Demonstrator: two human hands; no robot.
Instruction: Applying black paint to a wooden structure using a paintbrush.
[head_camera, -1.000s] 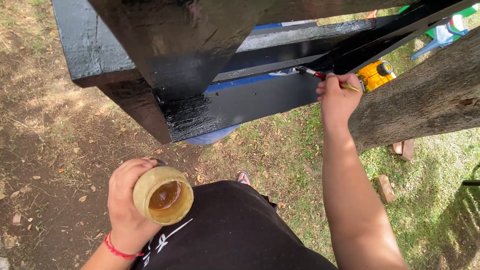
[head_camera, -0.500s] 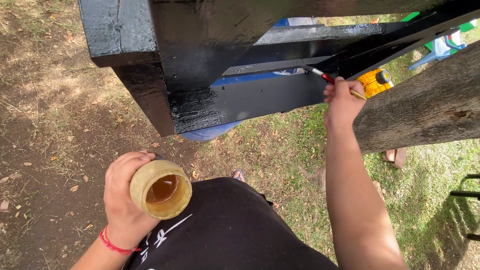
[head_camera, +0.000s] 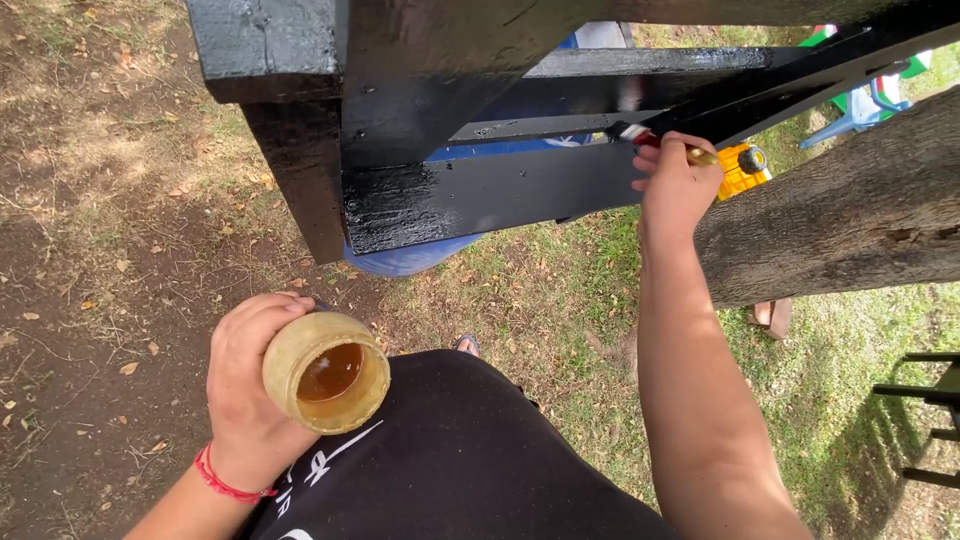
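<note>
- Outdoors, on patchy grass (head_camera: 560, 300) and bare leaf-strewn dirt (head_camera: 90, 330), with a thick tree trunk (head_camera: 850, 220) lying across the right side
- Right hand (head_camera: 675, 185) is curled shut around the handle of a paintbrush (head_camera: 660, 145), its bristle end pressed against the black wooden structure (head_camera: 480, 190)
- Left hand (head_camera: 250, 385) is wrapped closed around a small yellowish jar (head_camera: 325, 375), tilted towards the camera, with amber-brown liquid inside; a red band sits on that wrist
- Around the brush the boards gleam wet and black, and the lower plank looks freshly coated
- Behind the right hand sits a yellow container (head_camera: 740, 170); a blue object shows under the structure, and a dark metal frame at the right edge
- By my judgement the step in hand is brushing the coat along the slats; the next stroke calls for a steady wrist and keeping the jar level so nothing spills
</note>
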